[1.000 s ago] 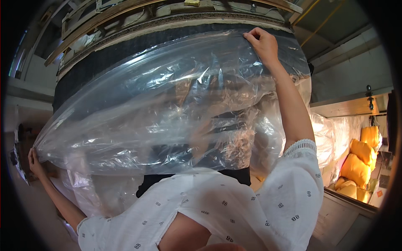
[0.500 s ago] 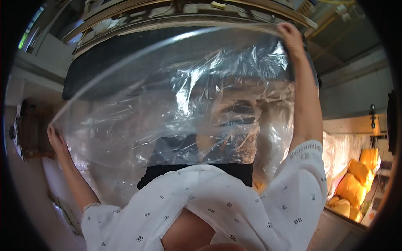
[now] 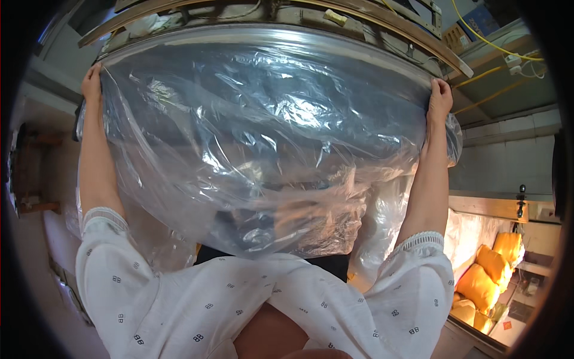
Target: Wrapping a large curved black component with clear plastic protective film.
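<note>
Plastic sheeting fills the view: one large clear plastic bag is stretched wide between two raised hands, its long axis running left to right across the frame, its top edge pulled taut up against a curved metal rim overhead and its slack body sagging down toward the person's chest. The film is crinkled and glossy, with dark shapes showing blurred through it.

The left hand is closed on the bag's upper left corner, fingers curled over the edge; the right hand grips the upper right corner the same way — both fists tight on the film, nothing else in them. Both arms reach straight up out of short white patterned sleeves.

More clear plastic hangs behind the bag at lower right. Beyond it, at the frame's lower right, sit about three plump yellow sacks, stacked close together on a shelf-like ledge — their exact number is hard to make out. Two yellow cables run along the wall at upper right, near a small blue rectangular box at the top edge. A small orange square tag lies at the bottom right corner; its markings are too small to tell.
</note>
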### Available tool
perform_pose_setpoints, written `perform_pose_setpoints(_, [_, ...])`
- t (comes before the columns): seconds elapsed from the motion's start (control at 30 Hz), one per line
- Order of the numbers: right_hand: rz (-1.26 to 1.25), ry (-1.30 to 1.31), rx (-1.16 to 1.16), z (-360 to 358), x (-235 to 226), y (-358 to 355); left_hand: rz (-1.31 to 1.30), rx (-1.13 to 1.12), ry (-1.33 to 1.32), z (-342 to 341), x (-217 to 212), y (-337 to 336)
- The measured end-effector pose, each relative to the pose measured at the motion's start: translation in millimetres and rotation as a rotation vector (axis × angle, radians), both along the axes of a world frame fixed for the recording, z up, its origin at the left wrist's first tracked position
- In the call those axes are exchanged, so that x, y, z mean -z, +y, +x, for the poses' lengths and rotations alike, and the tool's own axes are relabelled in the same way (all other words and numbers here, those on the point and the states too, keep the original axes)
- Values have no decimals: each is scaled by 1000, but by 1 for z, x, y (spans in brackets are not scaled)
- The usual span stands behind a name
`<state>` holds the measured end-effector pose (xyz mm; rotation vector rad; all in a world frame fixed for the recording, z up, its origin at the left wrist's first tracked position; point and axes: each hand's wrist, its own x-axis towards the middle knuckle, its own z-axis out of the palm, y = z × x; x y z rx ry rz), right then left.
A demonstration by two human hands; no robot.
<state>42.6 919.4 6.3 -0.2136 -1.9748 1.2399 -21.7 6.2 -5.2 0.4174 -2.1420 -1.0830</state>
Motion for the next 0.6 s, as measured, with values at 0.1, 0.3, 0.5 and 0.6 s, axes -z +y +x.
perform_pose_setpoints(0.1, [90, -94, 50, -6, -2, 7, 80, 45, -5, -24, -7, 19])
perform_pose_setpoints(0.3, [118, -135, 74, -20, -9, -3, 3, -47, -105, -42, -13, 7])
perform_pose_setpoints(0.5, [330, -145, 289, -27, -5, 15, -209, -122, -131, -59, -3, -9])
perform_pose_setpoints(0.6, [340, -202, 337, -30, -6, 4, -231, -135, -179, -59, 2, -31])
